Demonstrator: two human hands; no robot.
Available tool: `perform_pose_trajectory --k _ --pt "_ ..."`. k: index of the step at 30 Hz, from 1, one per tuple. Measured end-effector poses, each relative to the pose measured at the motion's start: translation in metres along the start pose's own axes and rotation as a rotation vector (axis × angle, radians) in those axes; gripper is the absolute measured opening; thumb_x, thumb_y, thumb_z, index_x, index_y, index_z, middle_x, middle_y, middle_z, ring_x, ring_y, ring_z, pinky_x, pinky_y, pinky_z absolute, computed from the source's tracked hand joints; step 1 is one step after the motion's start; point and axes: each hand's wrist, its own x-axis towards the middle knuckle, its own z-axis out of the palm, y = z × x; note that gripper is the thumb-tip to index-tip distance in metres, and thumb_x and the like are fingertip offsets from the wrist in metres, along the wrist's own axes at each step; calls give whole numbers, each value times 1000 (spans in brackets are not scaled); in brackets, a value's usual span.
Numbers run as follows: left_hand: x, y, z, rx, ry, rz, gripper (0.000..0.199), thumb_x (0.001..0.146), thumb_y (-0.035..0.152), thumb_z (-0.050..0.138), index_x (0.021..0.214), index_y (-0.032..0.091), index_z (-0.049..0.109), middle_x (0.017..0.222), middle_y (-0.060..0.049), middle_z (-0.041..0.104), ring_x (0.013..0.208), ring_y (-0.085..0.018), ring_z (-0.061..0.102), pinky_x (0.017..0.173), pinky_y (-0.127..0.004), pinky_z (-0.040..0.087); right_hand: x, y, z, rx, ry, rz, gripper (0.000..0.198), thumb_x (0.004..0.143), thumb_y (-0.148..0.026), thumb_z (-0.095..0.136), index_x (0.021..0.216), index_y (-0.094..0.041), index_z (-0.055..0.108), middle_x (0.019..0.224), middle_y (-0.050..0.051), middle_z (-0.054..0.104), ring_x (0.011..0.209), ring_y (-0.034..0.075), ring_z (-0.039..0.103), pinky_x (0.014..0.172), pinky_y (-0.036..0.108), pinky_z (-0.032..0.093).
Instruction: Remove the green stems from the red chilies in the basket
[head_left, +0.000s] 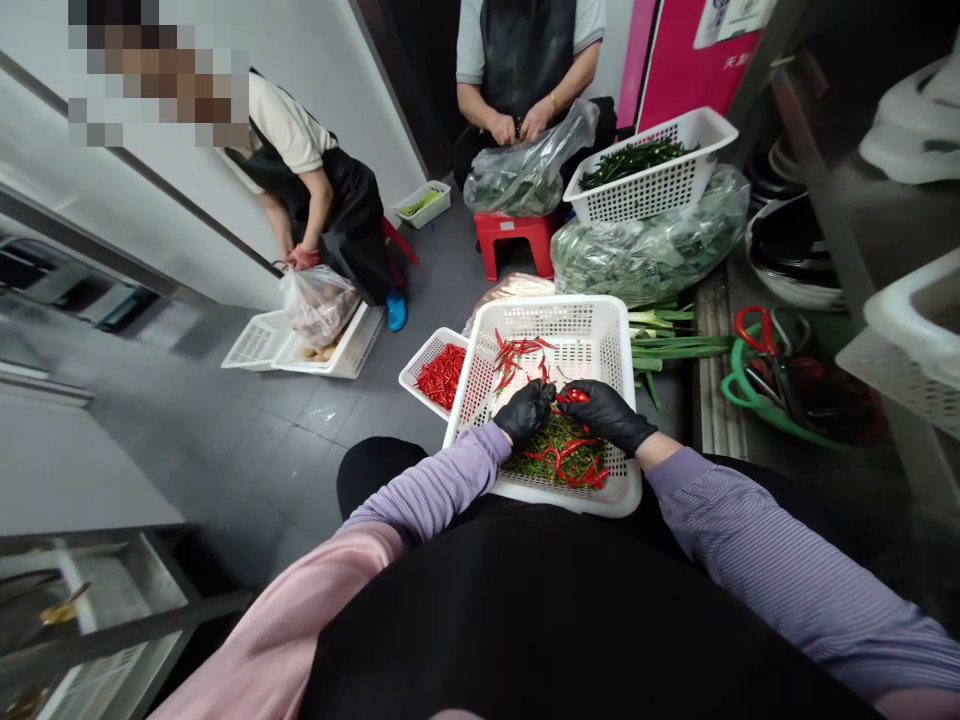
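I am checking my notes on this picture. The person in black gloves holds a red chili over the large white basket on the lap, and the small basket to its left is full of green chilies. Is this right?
Not quite. The head view shows the small basket holding red chilies, not green. The rest stands: both gloved hands, left and right, hold a red chili over the large white basket.

I'm in a restaurant's back prep area: white baskets of red chillies, bagged greens, aproned co-workers sorting.

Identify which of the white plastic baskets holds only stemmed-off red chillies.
The small white perforated plastic basket on the floor, left of the large white basket on the person's lap. It holds red chillies alone; the large one mixes chillies with green stems.
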Motion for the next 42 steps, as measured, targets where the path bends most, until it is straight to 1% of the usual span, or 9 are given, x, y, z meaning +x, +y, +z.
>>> perform_pose_trajectory --k 4,8,11,16,27,32,35,39,42 --pt "2 7 5 32 13 20 21 75 32 69 70 18 54 61 1 50 61 -11 46 58 -22 38 0 1 4 -115 27 -82 21 60 -39 71 60 -20 61 63 1 60 65 20 52 66 32 43" --pt "-1 10 1 -54 -195 -148 33 84 42 51 61 19 44 47 3 36 41 -9 31 44 -24 30 -4 -8 5 -171 -9 -177 19 64 -40 66 62 -21 62 64 1 61 66 19 52 67 32 41" --pt "-4 11 -4 -35 -275 -198 34 86 42 43 61 20 43 45 4 33 38 -10 26 43 -25 28 -5 -13 1 -18 27 -98 24 60 -42 69 59 -22 56 58 -2 55 59 16 47 62 31 38" --pt "-6 4 -2 362 2 50 23 77 36 66 67 21 51 55 0 47 66 -17 53 62 -25 39 -6 -17 -1 318 80 132 34 48 -43 81 60 -20 59 56 -3 55 56 14 47 62 31 41" --pt "-13 17 -3 658 -264 289 9 79 30 64 75 22 65 57 0 54 62 -17 51 64 -24 34 -9 -13 1 360 26 192 29 48 -37 81 59 -18 61 59 -2 63 60 15 55 66 32 46" --pt "-19 21 -6 749 -472 316 10 64 23 75 60 23 66 46 2 44 49 -12 34 57 -25 25 -9 -10 4 321 -51 249 29 47 -35 80 51 -19 57 51 -3 57 52 13 50 55 29 41" --pt "-13 15 -3 678 -486 264 19 63 25 77 53 20 62 46 1 46 48 -10 29 54 -26 24 -3 -6 -1 299 24 259 28 49 -35 79 50 -20 56 46 -4 53 46 12 45 49 28 37" --pt "7 8 -12 361 -173 -71 41 83 54 54 66 17 63 42 2 42 41 -10 33 48 -24 26 4 -1 -11 419 148 286 22 52 -30 79 58 -20 61 53 -1 60 49 14 51 53 30 44" --pt "12 4 -17 152 -124 -207 59 90 63 32 76 15 63 38 4 37 33 -9 26 41 -24 21 0 1 -7 448 102 363 18 52 -23 79 59 -18 63 55 1 62 49 15 54 54 30 48"
